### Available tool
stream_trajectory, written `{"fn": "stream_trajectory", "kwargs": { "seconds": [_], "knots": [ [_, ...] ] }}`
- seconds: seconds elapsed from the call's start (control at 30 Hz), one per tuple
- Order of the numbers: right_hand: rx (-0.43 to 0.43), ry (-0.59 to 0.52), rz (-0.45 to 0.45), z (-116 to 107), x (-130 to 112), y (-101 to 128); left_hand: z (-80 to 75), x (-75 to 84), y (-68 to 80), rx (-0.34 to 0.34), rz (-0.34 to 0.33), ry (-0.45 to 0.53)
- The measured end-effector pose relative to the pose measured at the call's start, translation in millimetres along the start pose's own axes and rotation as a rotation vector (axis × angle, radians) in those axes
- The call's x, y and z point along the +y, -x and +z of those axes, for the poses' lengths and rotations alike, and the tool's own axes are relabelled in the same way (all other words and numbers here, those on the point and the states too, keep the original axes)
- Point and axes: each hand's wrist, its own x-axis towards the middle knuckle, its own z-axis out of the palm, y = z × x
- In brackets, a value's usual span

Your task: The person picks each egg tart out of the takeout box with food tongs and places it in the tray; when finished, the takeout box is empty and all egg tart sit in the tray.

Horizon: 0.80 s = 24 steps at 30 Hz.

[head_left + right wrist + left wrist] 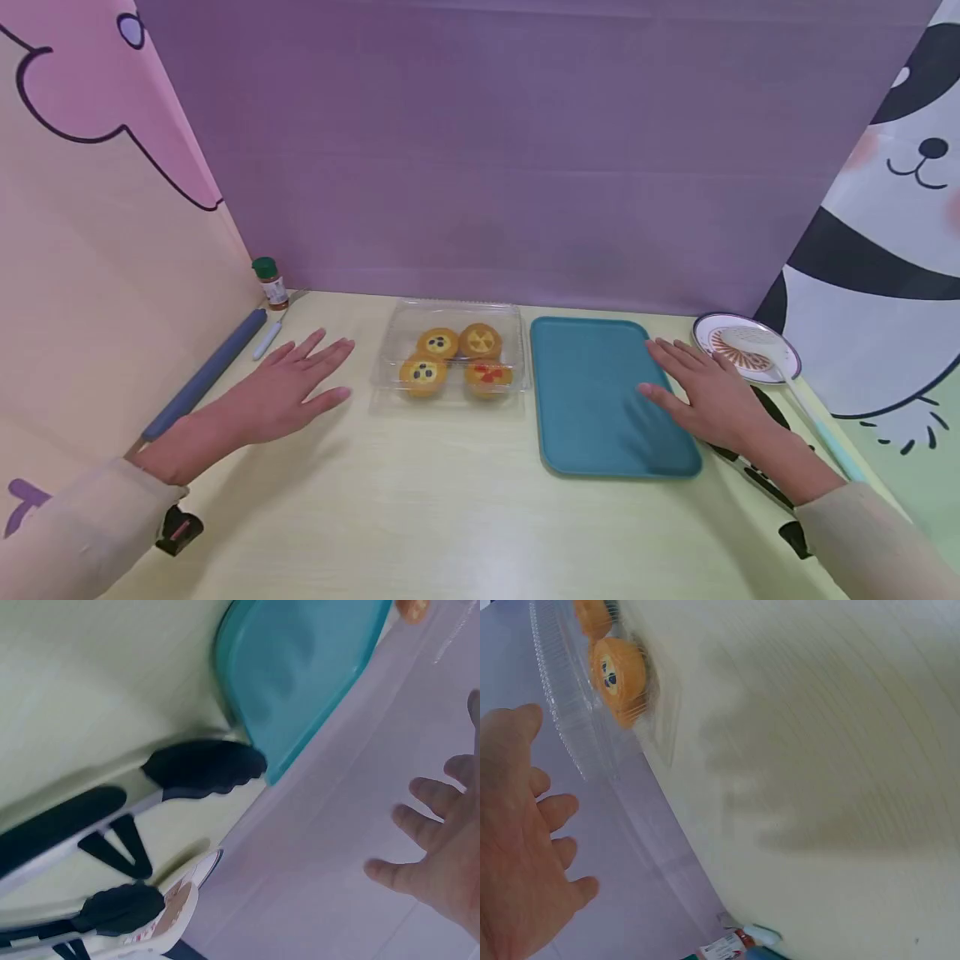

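Note:
My left hand (288,392) hovers over the left part of the table with its fingers spread and nothing in it. To its right sits a clear plastic box (390,342) with several round golden tarts (487,377) inside. My right hand (708,396) is likewise spread and holds nothing, above the right edge of a teal tray (592,400). Beneath the right forearm, partly hidden in the head view, lie black-headed tongs (202,769). A second pair of tongs (124,909) shows beside them in the right wrist view.
At the back right, a patterned plate (705,337) bears the white head of a long-handled utensil (828,433). Along the left edge lie a dark blue rod (210,375) and a small white-handled tool (267,340), near a green-capped jar (273,290). A purple backdrop (480,167) stands behind.

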Motion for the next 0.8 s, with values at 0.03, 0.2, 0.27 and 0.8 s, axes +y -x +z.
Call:
{"fn": "stream_trajectory", "kwargs": {
  "seconds": [0.03,0.2,0.27,0.8],
  "knots": [
    [0.024,-0.013,-0.009,0.2,-2.1,0.9,0.0,-0.5,-0.4,-0.021,-0.011,0.062],
    [0.168,-0.086,-0.129,7.5,-27.4,0.8,-1.9,-2.3,-3.3,-0.120,-0.076,0.359],
    [0.230,-0.097,-0.202,12.7,-44.1,-1.0,-1.9,-3.0,-5.8,-0.136,-0.095,0.437],
    [0.309,-0.134,-0.260,56.8,-175.6,-40.9,36.4,-21.5,-34.0,-0.288,-0.251,0.934]
  ]
}}
